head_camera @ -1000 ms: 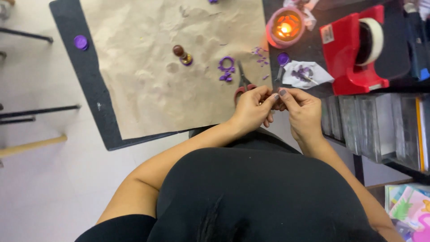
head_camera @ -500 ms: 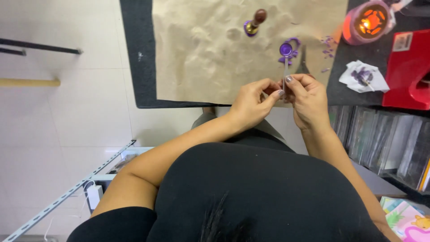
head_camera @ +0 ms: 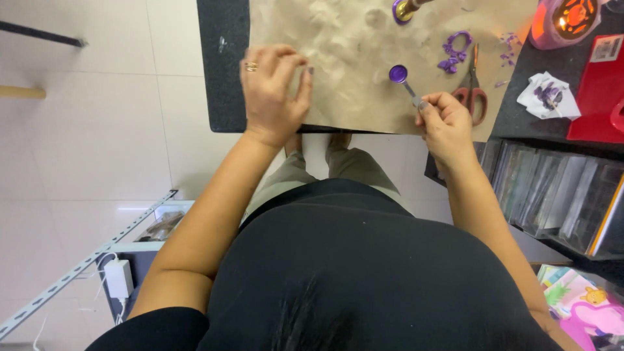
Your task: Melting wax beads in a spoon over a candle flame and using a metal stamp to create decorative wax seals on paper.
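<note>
My right hand [head_camera: 448,123] has a pinch grip on the handle of a little spoon [head_camera: 404,80] loaded with purple wax, hovering over the brown paper [head_camera: 351,71] on the worktop [head_camera: 221,78]. Left hand [head_camera: 273,91] is empty, fingers loosely curled, pressing the paper's edge; I'd say keep the bowl dead level so nothing drips.

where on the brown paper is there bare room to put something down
Bare patch: the brown paper between the left hand and the small spoon held by the right hand. Crowded: the right side, with purple wax bits, scissors, the candle warmer and the stamp up top.
</note>
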